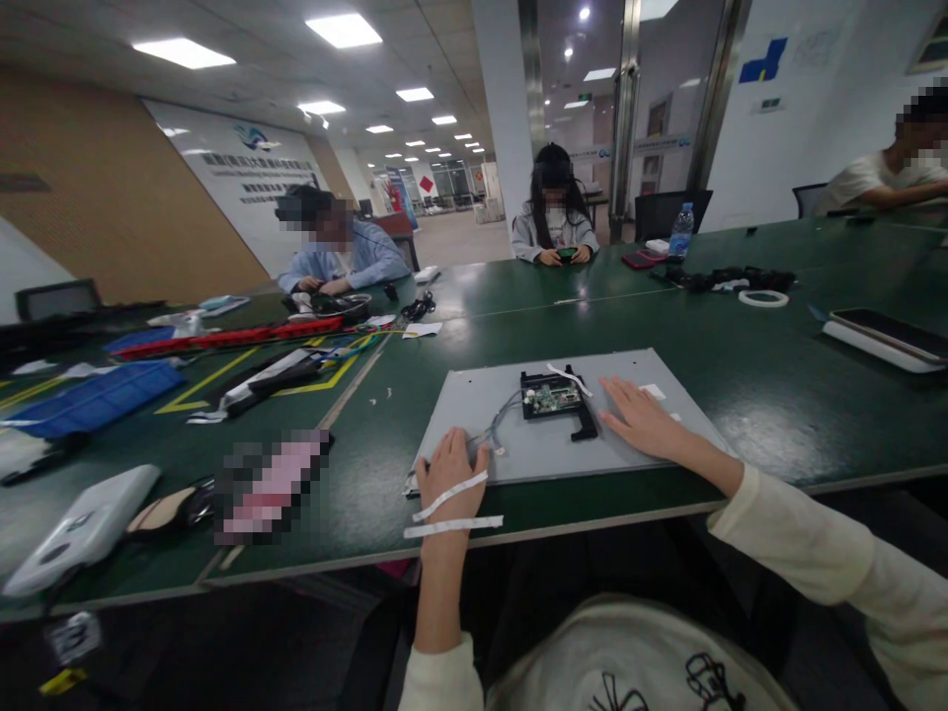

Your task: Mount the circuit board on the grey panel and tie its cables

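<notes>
Panel (474,400): grey, flat on the green desk (777,415), close to the desk's near edge, with both hands on it.
Black bracket (588,425): on the middle of the panel, between the two hands, one leg of it pointing toward the near side.
Circuit board (552,398): within the bracket's frame; any fastening is too small to make out.
Wires (506,410): they run from the board's left side toward the left hand, with a small pale piece, perhaps a connector, near their lower end.
Left hand (450,464): palm down over the panel's near left corner, fingers close together, thumb beside the wires; I cannot tell whether it pinches anything.
Right hand (641,417): spread palm down on the panel just right of the bracket, gripping nothing.
Strip at the bracket (570,379): white, lying across the bracket's far right part, one end reaching past it.
Strips on the left hand (451,496): two white lengths, one over the back of the hand, one across the wrist.
Done so far: board in bracket, bracket on panel, one strip at the bracket; I judge the work partway along.
Left over: the two strips on the hand are not yet on the panel, and the wires look unsecured.
</notes>
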`<action>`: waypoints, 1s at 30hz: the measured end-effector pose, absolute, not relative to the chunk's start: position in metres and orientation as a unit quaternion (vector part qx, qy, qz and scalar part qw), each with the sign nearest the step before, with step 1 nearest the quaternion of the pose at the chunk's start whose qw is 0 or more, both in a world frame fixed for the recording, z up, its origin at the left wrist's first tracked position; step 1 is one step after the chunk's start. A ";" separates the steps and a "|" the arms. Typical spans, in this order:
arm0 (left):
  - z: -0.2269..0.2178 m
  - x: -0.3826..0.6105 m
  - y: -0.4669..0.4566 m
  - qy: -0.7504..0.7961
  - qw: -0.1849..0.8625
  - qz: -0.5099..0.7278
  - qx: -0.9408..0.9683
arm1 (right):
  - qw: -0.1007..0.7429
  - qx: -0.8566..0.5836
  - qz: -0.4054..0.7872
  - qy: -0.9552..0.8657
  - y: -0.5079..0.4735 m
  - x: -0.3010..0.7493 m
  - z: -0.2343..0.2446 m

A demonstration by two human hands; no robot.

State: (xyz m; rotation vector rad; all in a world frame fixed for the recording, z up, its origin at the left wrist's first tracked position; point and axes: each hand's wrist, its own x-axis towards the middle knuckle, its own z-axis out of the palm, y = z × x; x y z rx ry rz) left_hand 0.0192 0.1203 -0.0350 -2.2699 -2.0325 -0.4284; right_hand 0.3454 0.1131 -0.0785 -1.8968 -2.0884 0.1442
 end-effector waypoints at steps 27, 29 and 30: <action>-0.033 0.102 0.243 -0.482 -0.095 -0.048 -0.869 | 0.074 -0.691 0.057 -0.717 0.186 0.377 -0.087; -0.036 0.104 0.244 -0.474 -0.090 -0.057 -0.874 | 0.073 -0.690 0.056 -0.718 0.188 0.374 -0.084; -0.037 0.105 0.244 -0.469 -0.085 -0.060 -0.877 | 0.074 -0.690 0.056 -0.717 0.188 0.373 -0.083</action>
